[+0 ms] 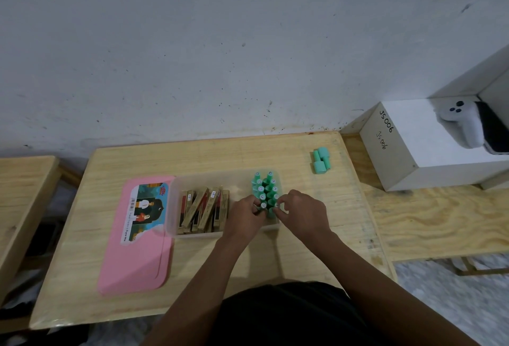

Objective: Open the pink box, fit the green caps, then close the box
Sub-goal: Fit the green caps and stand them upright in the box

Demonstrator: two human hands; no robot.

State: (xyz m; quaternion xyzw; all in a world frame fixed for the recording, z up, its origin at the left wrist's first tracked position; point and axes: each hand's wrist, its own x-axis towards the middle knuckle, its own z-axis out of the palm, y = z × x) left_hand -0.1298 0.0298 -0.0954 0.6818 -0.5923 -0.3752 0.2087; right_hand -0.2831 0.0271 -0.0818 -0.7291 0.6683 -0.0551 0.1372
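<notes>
On the pale wooden table (209, 158), a translucent box (176, 207) is seen standing open, its pink lid (143, 257) laid flat just to its left, printed label facing up. The box's left half is filled with upright gold-and-red cartons (203, 210), leaning against each other. The right half is taken up by green capped pieces (265, 188) set upright in 2 rows, small round labels visible on their tops.

Both hands are held at the near end of those rows. The left hand (245, 214) is pinched narrowly on the nearest piece of the left row; the right hand (303, 212) is curled, fingertips touching the nearest piece of the right row. Whether that one is actually gripped cannot be told.

Loose green caps (321, 160), at least 3, are clustered at the table's far right corner, well apart from the hands.

A marked whitish wall (220, 42) is noted behind. At right, a white box (407, 147) marked "JS006" is set on a plywood bench (440, 221), with a white controller (462, 122) on top.
</notes>
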